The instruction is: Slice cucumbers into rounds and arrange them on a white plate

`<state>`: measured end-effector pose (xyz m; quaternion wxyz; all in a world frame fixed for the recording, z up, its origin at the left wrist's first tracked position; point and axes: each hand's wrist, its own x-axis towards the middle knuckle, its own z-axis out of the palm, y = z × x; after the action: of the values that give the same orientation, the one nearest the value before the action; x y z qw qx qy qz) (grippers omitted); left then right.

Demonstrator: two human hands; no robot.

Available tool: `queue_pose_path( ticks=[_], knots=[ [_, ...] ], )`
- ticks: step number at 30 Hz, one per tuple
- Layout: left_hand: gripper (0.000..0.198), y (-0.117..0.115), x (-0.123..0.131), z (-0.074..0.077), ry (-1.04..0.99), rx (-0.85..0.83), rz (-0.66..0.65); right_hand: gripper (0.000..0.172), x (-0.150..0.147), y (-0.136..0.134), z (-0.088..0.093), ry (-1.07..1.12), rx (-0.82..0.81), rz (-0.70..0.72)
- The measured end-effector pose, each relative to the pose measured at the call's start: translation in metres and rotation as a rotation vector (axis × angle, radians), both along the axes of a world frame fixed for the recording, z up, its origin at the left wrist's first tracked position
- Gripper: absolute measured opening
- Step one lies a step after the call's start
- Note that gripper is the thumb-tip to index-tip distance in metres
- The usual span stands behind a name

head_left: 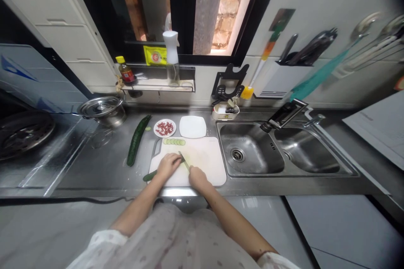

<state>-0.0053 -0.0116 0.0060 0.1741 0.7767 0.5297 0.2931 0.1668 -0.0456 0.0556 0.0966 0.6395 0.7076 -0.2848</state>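
Observation:
My left hand (168,165) is closed over a cut cucumber (149,176), pressing it on the white cutting board (208,159). Part of the cucumber is hidden under my fingers. In my right hand (198,177) is a knife (184,160), its blade by the cucumber's cut end, close to my left fingertips. A row of cucumber slices (174,142) lies overlapping along the board's far edge. Beyond the board stand a plate of small chopped red pieces (165,127) and a white square plate (192,127). A whole cucumber (138,140) rests on the counter to the left.
A double sink (252,168) adjoins the board on the right, with a faucet (284,115) over it. At the back left is a lidded steel pot (104,111). A wall shelf (158,85) holds a spray bottle (171,56) and a sauce bottle (125,70).

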Motion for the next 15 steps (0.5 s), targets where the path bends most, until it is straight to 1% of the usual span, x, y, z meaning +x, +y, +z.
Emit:
queue_pose_path(
  ticks=[4, 8, 11, 15],
  knots=[
    [0.019, -0.001, 0.0, 0.0, 0.014, 0.01, 0.007, 0.029, 0.005, -0.01, 0.0, -0.002, 0.009, 0.005],
    [0.019, -0.001, 0.0, -0.001, 0.016, 0.007, 0.008, 0.027, 0.011, -0.016, 0.0, -0.024, -0.008, -0.019],
    [0.019, 0.0, 0.0, -0.003, 0.007, -0.002, 0.009, 0.028, 0.016, -0.018, 0.003, -0.027, -0.011, -0.022],
    [0.019, 0.003, -0.002, -0.002, 0.028, -0.021, 0.012, 0.028, 0.025, -0.02, 0.01, -0.005, 0.023, -0.017]
  ],
)
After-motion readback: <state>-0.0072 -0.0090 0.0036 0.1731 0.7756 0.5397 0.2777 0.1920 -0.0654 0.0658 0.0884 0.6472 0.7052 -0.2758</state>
